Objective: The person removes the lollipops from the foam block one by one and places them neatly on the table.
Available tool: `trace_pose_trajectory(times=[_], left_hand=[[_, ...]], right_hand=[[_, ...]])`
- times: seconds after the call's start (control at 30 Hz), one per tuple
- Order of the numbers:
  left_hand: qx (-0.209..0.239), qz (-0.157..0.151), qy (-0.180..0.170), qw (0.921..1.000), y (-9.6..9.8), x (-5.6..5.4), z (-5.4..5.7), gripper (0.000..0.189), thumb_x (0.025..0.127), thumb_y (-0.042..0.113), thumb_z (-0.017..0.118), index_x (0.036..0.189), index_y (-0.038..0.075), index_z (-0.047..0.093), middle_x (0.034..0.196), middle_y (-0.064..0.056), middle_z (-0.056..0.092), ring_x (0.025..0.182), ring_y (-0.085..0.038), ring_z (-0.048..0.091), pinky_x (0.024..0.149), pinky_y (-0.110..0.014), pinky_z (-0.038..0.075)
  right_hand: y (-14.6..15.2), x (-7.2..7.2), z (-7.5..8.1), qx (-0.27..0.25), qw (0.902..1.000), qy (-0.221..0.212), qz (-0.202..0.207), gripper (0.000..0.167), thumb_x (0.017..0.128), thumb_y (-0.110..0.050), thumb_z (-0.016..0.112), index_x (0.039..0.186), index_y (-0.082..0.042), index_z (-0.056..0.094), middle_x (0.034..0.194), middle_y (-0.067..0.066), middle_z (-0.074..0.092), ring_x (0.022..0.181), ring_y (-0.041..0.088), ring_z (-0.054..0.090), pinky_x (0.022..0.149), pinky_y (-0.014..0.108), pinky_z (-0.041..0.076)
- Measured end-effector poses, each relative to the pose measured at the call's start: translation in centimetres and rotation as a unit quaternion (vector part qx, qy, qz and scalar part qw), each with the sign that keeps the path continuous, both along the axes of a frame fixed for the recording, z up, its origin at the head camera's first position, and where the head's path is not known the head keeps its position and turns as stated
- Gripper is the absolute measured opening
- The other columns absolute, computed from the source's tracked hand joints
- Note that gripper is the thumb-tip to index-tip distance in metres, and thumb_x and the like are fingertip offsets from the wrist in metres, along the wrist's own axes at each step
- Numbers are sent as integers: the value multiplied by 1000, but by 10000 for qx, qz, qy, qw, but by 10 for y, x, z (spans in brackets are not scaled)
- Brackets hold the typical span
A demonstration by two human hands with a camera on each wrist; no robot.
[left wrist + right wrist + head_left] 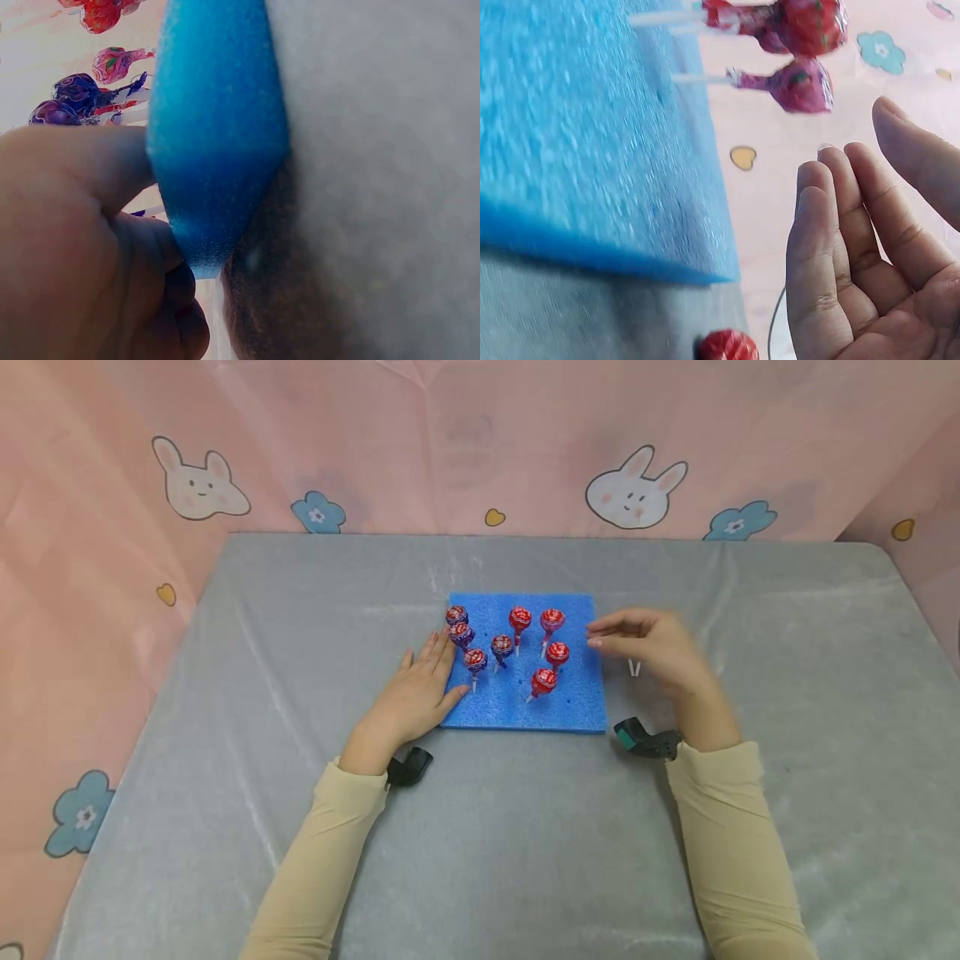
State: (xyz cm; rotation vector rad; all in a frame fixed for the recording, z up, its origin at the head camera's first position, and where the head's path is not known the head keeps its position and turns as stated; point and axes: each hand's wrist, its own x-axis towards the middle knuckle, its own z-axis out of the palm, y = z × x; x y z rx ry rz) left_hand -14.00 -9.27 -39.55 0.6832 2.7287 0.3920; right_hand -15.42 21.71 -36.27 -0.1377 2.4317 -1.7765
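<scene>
A blue foam board (525,714) lies flat on the table, with several lollipops standing in it by their sticks. Purple-wrapped ones, such as this lollipop (475,661), are grouped on the left part; red and pink ones, such as this lollipop (543,682), stand towards the right. My left hand (408,697) rests against the board's left edge, its fingers extended and the thumb over the front corner. Beyond the right edge hovers my right hand (660,647), thumb apart from the bent fingers, holding nothing. Beneath it, two white sticks (634,668) show; their other ends are hidden.
In the right wrist view a red lollipop (729,346) lies on the table beside the board. Grey cloth covers the table (525,860). A pink curtain (420,452) with rabbit prints hangs behind the far edge and on the left.
</scene>
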Motion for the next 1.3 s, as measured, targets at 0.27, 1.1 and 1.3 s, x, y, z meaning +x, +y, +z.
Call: trace_pose_trajectory(times=[0.27,1.1,1.3], left_hand=[[-8,15,-42,10000,0,0,-1,68,101,42,33,150,1,9,157,-11,-3,143,-23,-6,114,-46,1],[9,28,-63,10000,0,0,1,69,101,42,34,150,1,7,157,-11,-4,143,-22,-7,114,-45,0],[15,26,-63,10000,-1,0,1,69,101,42,34,150,1,8,157,-11,-5,143,-22,-7,114,-45,0]], right_hand=[[-10,1,-2,-307,9983,-199,449,27,84,1,68,105,16,62,85,-9,70,80,5,66,77,17,50],[-24,1,-7,-411,9924,-574,1004,30,82,0,71,109,10,63,90,-3,69,84,11,66,75,22,52],[-26,0,-8,-467,9916,-631,1026,33,82,1,70,111,14,60,89,-4,69,83,10,66,76,22,52]])
